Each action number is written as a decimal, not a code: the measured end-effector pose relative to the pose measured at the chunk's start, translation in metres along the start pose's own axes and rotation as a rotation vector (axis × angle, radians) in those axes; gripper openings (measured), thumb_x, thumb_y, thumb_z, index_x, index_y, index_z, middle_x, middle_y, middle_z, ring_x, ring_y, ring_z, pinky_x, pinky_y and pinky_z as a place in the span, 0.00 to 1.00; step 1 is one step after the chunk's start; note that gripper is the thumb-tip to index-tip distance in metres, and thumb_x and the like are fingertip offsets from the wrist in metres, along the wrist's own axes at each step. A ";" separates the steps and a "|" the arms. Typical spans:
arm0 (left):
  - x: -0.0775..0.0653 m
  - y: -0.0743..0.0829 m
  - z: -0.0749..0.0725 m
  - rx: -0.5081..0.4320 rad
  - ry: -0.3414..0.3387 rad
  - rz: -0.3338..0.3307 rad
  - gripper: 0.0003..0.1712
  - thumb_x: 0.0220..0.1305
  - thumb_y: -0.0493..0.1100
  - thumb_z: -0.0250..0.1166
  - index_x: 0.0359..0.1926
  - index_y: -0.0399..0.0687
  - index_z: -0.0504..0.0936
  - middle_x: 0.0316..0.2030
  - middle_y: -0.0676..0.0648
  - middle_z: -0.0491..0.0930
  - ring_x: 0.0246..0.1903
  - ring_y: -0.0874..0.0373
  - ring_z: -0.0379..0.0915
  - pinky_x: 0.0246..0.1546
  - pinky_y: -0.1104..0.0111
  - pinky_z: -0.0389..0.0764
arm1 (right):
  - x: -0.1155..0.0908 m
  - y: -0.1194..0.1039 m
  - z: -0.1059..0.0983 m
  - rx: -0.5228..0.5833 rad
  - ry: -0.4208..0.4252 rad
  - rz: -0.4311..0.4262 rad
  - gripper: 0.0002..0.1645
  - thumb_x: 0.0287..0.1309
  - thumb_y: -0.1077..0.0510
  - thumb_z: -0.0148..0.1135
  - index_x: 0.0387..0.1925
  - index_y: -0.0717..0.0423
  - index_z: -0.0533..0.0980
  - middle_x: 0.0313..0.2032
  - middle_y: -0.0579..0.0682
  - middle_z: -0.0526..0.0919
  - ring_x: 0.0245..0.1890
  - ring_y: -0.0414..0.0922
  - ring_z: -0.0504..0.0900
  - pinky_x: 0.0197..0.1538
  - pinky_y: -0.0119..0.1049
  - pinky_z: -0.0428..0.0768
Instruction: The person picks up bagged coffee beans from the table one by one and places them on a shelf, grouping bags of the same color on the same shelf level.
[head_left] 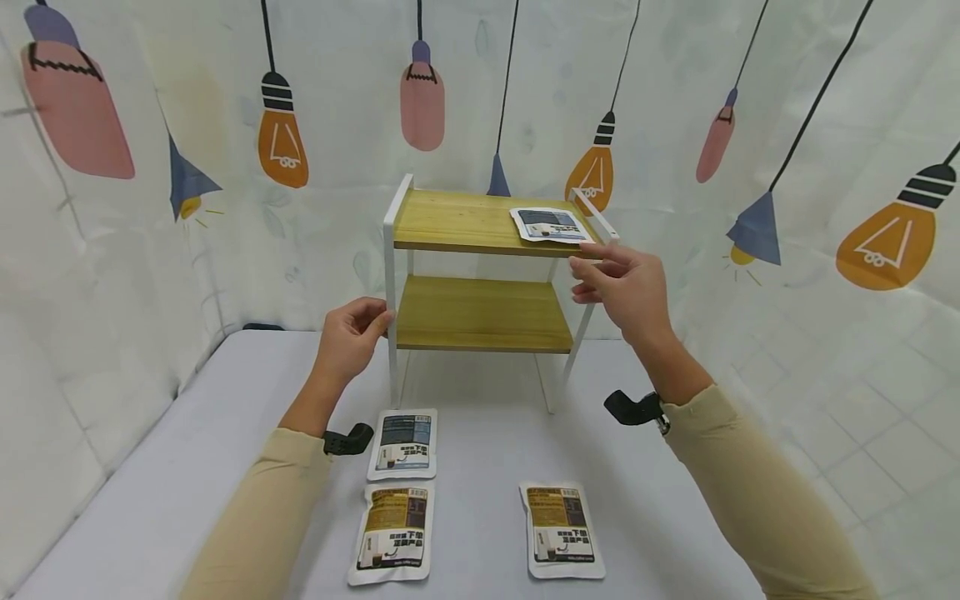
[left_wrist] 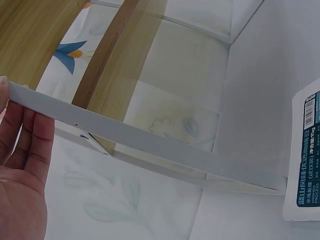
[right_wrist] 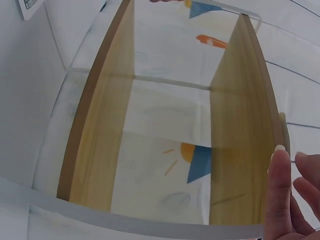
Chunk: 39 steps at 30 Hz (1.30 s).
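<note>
A two-tier shelf (head_left: 480, 310) with wooden boards and a white frame stands on the table. My left hand (head_left: 350, 340) pinches its left front upright (left_wrist: 150, 142), the thumb on one side and fingers behind. At the right front corner of the top board (head_left: 457, 218) is my right hand (head_left: 626, 287), its fingertips right at the board's edge and thumb apart. On that board, near the right end, lies a flat white coffee pouch (head_left: 551, 225) with a blue label. The pouch's edge (right_wrist: 284, 131) shows just beyond my fingertips in the right wrist view.
Another blue-labelled pouch (head_left: 403, 444) lies in front of the shelf's left leg. Nearer me are two pouches with yellow-brown labels, one at left (head_left: 393, 533) and one at right (head_left: 562, 531). A lamp-patterned curtain (head_left: 337, 225) hangs close behind the shelf.
</note>
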<state>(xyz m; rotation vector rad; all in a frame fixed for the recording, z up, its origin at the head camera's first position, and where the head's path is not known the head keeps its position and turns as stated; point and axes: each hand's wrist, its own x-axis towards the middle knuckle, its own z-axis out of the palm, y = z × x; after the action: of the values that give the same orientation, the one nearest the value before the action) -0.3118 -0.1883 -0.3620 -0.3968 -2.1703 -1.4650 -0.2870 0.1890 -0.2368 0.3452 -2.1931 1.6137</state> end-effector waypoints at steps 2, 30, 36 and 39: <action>0.000 0.000 0.000 0.008 -0.001 0.009 0.18 0.74 0.48 0.64 0.52 0.38 0.85 0.42 0.38 0.86 0.33 0.63 0.79 0.39 0.73 0.85 | -0.003 0.002 0.000 0.005 0.002 -0.002 0.27 0.60 0.47 0.73 0.59 0.49 0.83 0.42 0.55 0.90 0.29 0.45 0.89 0.39 0.35 0.88; 0.001 0.013 -0.001 -0.017 -0.027 0.006 0.14 0.73 0.38 0.63 0.51 0.29 0.83 0.41 0.30 0.85 0.34 0.50 0.81 0.37 0.78 0.82 | -0.070 0.063 0.038 0.149 -0.086 0.014 0.24 0.61 0.53 0.74 0.58 0.56 0.83 0.47 0.51 0.89 0.42 0.41 0.90 0.49 0.32 0.87; -0.005 0.034 -0.005 -0.011 -0.037 0.004 0.14 0.74 0.37 0.62 0.51 0.27 0.82 0.41 0.29 0.84 0.34 0.52 0.81 0.39 0.73 0.85 | -0.082 0.078 0.055 0.154 -0.124 0.038 0.28 0.61 0.54 0.74 0.60 0.60 0.80 0.55 0.60 0.86 0.47 0.38 0.88 0.50 0.30 0.86; -0.006 0.035 -0.004 -0.020 -0.035 0.006 0.13 0.73 0.36 0.62 0.50 0.28 0.82 0.41 0.28 0.84 0.33 0.51 0.81 0.37 0.78 0.83 | -0.088 0.083 0.063 0.179 -0.150 0.061 0.29 0.60 0.56 0.74 0.61 0.62 0.79 0.59 0.61 0.83 0.50 0.40 0.87 0.51 0.30 0.86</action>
<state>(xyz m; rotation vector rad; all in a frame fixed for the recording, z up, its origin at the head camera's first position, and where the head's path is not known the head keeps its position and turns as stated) -0.2887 -0.1789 -0.3363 -0.4388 -2.1805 -1.4884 -0.2536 0.1515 -0.3638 0.4690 -2.1897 1.8796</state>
